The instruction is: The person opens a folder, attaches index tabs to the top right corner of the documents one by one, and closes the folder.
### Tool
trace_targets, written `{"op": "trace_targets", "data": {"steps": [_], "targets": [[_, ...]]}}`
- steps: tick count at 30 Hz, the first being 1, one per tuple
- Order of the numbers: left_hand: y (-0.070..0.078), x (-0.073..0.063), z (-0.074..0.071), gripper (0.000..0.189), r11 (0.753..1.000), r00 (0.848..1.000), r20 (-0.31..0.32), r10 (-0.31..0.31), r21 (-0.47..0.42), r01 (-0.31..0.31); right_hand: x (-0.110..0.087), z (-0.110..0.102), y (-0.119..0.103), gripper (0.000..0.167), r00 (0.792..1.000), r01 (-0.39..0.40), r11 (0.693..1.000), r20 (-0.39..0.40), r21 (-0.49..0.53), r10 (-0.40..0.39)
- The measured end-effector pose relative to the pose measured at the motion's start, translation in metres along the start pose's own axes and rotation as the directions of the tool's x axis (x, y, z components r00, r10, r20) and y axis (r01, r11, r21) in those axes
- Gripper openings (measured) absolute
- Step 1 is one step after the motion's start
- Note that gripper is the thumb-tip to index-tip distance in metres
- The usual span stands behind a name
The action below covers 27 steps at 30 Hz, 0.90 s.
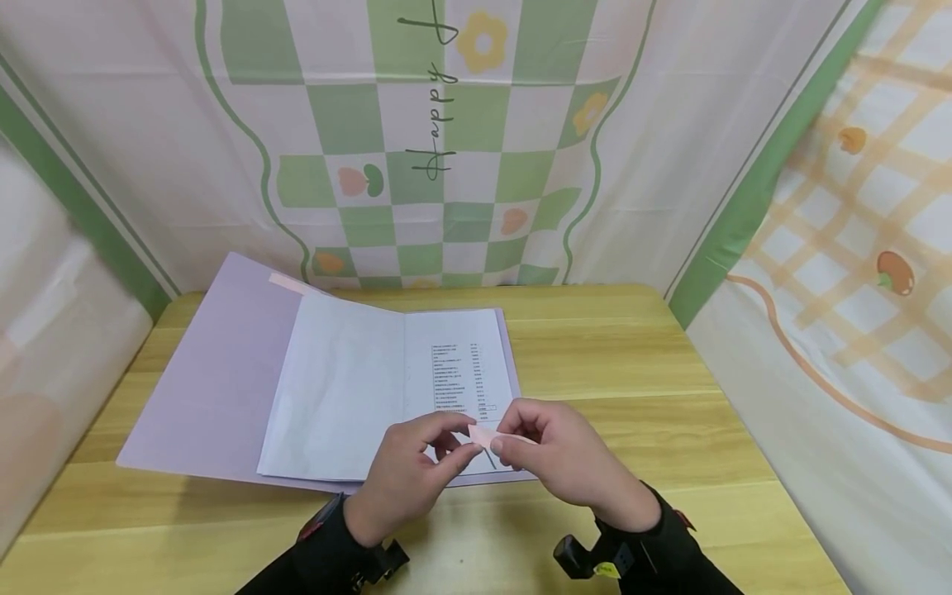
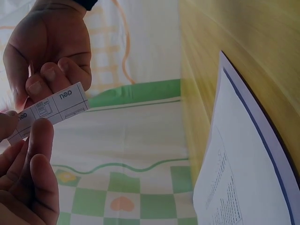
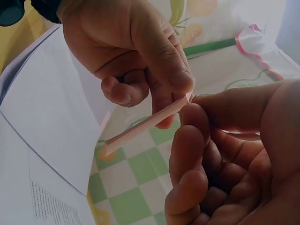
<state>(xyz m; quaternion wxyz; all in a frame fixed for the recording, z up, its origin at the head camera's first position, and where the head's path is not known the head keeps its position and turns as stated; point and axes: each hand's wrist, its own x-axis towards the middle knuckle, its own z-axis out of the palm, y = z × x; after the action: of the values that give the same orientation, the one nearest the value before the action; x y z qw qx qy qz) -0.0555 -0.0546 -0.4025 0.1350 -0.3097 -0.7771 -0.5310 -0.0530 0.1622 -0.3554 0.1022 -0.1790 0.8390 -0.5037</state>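
A small pink sticky-note strip (image 1: 483,435) is held up between both hands, above the lower right part of the open document. My left hand (image 1: 412,463) pinches its left end between thumb and forefinger. At the other end, the thumb and fingers of my right hand (image 1: 558,450) grip it. Its pale back, printed with "deli", shows in the left wrist view as a strip (image 2: 51,110). In the right wrist view the pink strip (image 3: 145,122) is seen nearly edge-on. Beneath lie white pages (image 1: 335,380) in an open lilac folder (image 1: 208,380).
A pink tab (image 1: 288,283) sticks at the top of the folder's left cover. The right-hand page (image 1: 457,326) carries a printed table. All this lies on a wooden table (image 1: 610,364), with patterned curtains (image 1: 476,124) hanging behind and at the sides.
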Motion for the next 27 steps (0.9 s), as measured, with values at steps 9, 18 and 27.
{"op": "trace_targets", "data": {"steps": [9, 18, 27], "targets": [[-0.002, 0.000, 0.000, 0.015, 0.999, 1.000, -0.020, -0.010, 0.041, 0.011, -0.001, -0.003, -0.003, 0.018, 1.000, -0.014, 1.000, -0.022, -0.016, 0.013], [-0.011, -0.001, -0.003, 0.020, 0.998, 0.998, -0.028, -0.060, 0.003, 0.060, -0.002, -0.017, 0.003, 0.015, 0.997, 0.050, 0.998, -0.061, 0.030, -0.048], [-0.017, 0.009, 0.009, 0.006, 0.959, 0.996, 0.066, 0.065, 0.273, -0.081, -0.005, -0.042, 0.015, 0.010, 0.993, 0.010, 1.000, -0.119, -0.008, -0.011]]}}
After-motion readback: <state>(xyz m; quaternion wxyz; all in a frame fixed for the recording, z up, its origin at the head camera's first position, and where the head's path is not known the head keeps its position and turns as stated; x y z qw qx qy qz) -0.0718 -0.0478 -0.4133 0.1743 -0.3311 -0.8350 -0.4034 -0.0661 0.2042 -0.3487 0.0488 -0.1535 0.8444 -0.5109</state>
